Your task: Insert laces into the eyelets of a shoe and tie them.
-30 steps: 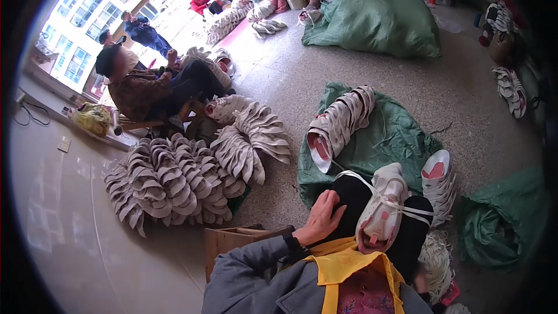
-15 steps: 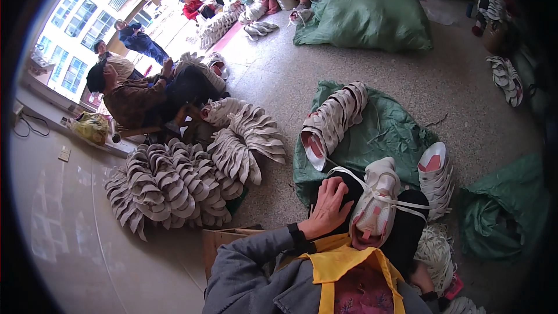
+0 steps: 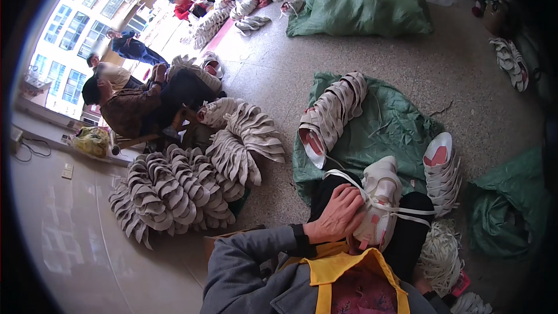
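Observation:
A white and pink shoe upper (image 3: 381,195) lies across my lap, toe pointing away, with white laces (image 3: 410,214) trailing out to both sides. My left hand (image 3: 337,214) is closed on its left edge, fingers bent over the side by the eyelets. Low on the right, my right hand (image 3: 423,286) hangs beside a bundle of loose white laces (image 3: 440,256); its fingers are mostly hidden. A pink object (image 3: 461,284) lies close to that hand.
Green sacking (image 3: 395,116) lies ahead, bearing a nested row of shoe uppers (image 3: 336,113); another stack (image 3: 443,174) stands at its right. Many stacked uppers (image 3: 174,189) fill the left floor near a seated person (image 3: 131,107). A full green sack (image 3: 360,3) sits at the back.
My left hand has moved right, from my thigh onto the shoe upper's side. My right hand stays low by the lace bundle. The view has shifted slightly.

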`<action>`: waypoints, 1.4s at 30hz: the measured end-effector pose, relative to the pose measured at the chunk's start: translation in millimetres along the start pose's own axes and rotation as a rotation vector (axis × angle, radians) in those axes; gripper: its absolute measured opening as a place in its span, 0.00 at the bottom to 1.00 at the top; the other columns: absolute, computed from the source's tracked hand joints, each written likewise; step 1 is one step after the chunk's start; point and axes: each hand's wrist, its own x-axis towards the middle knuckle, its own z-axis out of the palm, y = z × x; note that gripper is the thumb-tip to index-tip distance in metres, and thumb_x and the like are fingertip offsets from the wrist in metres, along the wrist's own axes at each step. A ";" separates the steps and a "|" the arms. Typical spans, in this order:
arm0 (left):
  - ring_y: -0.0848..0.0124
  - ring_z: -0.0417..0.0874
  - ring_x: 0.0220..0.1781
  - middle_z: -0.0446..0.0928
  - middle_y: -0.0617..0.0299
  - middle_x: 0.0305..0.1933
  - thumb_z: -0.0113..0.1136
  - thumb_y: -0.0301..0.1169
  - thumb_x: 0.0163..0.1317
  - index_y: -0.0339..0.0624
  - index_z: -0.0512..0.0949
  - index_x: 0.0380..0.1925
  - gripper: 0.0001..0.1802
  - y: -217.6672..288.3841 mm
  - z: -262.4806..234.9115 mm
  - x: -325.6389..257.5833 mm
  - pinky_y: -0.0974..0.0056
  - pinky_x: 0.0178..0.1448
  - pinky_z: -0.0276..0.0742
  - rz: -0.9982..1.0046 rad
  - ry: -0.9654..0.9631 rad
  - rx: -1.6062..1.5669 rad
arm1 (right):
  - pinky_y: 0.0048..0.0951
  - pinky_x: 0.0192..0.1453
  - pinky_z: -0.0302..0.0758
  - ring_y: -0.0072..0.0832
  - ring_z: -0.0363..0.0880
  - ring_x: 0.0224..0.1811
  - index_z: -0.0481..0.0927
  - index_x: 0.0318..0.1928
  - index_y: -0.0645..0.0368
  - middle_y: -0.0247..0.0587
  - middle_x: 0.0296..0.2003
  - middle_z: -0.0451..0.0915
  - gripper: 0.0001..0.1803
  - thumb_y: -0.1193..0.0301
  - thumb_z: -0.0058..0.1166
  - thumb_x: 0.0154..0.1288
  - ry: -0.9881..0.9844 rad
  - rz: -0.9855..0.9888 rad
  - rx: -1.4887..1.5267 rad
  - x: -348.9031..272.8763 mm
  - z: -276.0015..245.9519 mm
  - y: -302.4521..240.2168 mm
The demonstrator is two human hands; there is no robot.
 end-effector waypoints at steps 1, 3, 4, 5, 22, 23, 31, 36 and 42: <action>0.50 0.72 0.58 0.70 0.48 0.47 0.59 0.40 0.65 0.36 0.70 0.45 0.19 5.3 -4.9 2.8 0.47 0.69 0.59 -0.042 -0.023 -0.011 | 0.48 0.60 0.76 0.58 0.82 0.56 0.83 0.51 0.67 0.67 0.49 0.83 0.18 0.70 0.59 0.62 -0.012 0.018 0.004 -1.1 1.3 0.8; 0.50 0.72 0.58 0.69 0.48 0.47 0.60 0.41 0.65 0.35 0.69 0.45 0.20 14.7 -5.9 12.2 0.47 0.68 0.60 -0.087 -0.017 -0.041 | 0.48 0.60 0.76 0.57 0.82 0.56 0.83 0.51 0.67 0.67 0.49 0.83 0.19 0.70 0.59 0.63 -0.017 0.044 0.026 0.6 8.5 4.5; 0.50 0.72 0.57 0.69 0.47 0.47 0.61 0.41 0.65 0.35 0.69 0.45 0.21 15.2 -4.9 17.5 0.47 0.68 0.60 -0.097 -0.022 -0.053 | 0.48 0.60 0.76 0.57 0.82 0.56 0.83 0.51 0.67 0.67 0.49 0.83 0.19 0.70 0.58 0.63 -0.008 0.054 0.058 2.7 20.1 3.6; 0.47 0.72 0.56 0.69 0.46 0.47 0.62 0.40 0.63 0.34 0.68 0.45 0.22 14.3 -2.3 14.6 0.47 0.67 0.62 -0.110 -0.062 -0.044 | 0.48 0.60 0.76 0.57 0.82 0.56 0.83 0.51 0.67 0.67 0.49 0.83 0.19 0.69 0.58 0.63 -0.019 0.065 0.062 1.4 22.7 2.0; 0.43 0.69 0.54 0.66 0.38 0.55 0.56 0.35 0.60 0.30 0.66 0.47 0.22 1.8 7.3 15.9 0.47 0.63 0.68 -0.123 -0.154 -0.165 | 0.47 0.59 0.76 0.56 0.83 0.55 0.83 0.52 0.67 0.67 0.48 0.84 0.19 0.68 0.58 0.65 0.006 0.113 0.063 2.7 8.6 2.3; 0.43 0.69 0.54 0.66 0.38 0.55 0.55 0.35 0.60 0.30 0.66 0.47 0.21 3.0 9.9 14.1 0.47 0.63 0.68 -0.125 -0.124 -0.161 | 0.47 0.59 0.76 0.56 0.83 0.55 0.83 0.52 0.67 0.67 0.48 0.84 0.19 0.68 0.58 0.65 0.012 0.100 0.064 2.6 12.4 5.4; 0.43 0.68 0.50 0.66 0.40 0.50 0.54 0.30 0.61 0.28 0.66 0.49 0.20 15.8 24.1 3.8 0.48 0.58 0.68 -0.131 0.094 -0.102 | 0.47 0.59 0.76 0.55 0.84 0.54 0.83 0.53 0.67 0.67 0.47 0.84 0.19 0.67 0.58 0.67 0.060 -0.084 0.161 3.1 20.6 36.1; 0.43 0.69 0.50 0.66 0.41 0.47 0.53 0.29 0.62 0.29 0.66 0.50 0.19 12.9 31.3 3.4 0.47 0.57 0.68 -0.101 0.144 -0.062 | 0.46 0.58 0.76 0.53 0.84 0.55 0.83 0.54 0.65 0.64 0.49 0.85 0.20 0.65 0.59 0.67 -0.039 -0.039 -0.170 23.1 23.5 70.1; 0.43 0.68 0.49 0.65 0.40 0.45 0.53 0.30 0.62 0.29 0.66 0.48 0.18 10.1 32.8 -4.9 0.46 0.56 0.68 -0.089 0.166 -0.003 | 0.46 0.55 0.77 0.53 0.86 0.49 0.86 0.48 0.65 0.62 0.42 0.86 0.18 0.66 0.59 0.63 0.038 -0.248 -0.120 30.7 34.4 92.0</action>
